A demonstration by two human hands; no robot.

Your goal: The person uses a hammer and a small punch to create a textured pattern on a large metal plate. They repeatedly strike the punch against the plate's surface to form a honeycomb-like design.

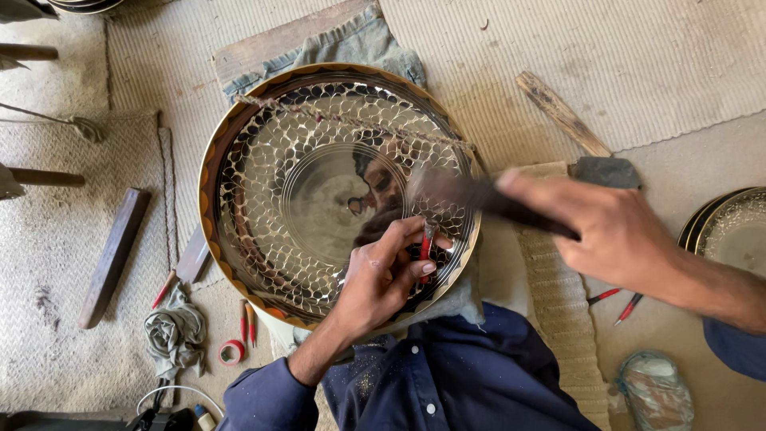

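My left hand [383, 279] pinches a small red-handled punch [425, 243] upright against the near right rim of the big brass tray [239, 144], which leans on my lap in the middle of the scene. My right hand [606, 223] is clenched around a dark hammer handle [495, 201], blurred, its long axis running leftward from my fist toward the punch top. So the hammer head sits just right of and above the punch, with my left hand the nearer one to the tray.
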